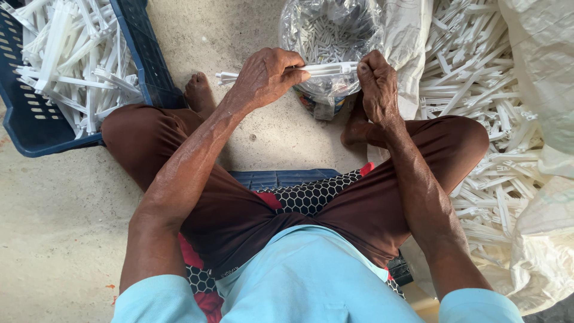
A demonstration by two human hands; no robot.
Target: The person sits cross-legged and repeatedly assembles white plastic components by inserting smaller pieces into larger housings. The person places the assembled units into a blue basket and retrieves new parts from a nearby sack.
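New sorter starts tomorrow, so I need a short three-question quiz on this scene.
1. True or false: both hands grip one white plastic strip.
2. Which container sits directly beyond the hands: A) blue crate, B) clear plastic bag, C) white sack?
3. On which side of the person is the blue crate?

Key: 1 true, left hand and right hand; 2 B; 3 left.

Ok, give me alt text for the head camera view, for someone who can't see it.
A seated person's left hand and right hand grip a white plastic strip over a clear bag of small white pieces. A blue crate and a sack hold more strips.
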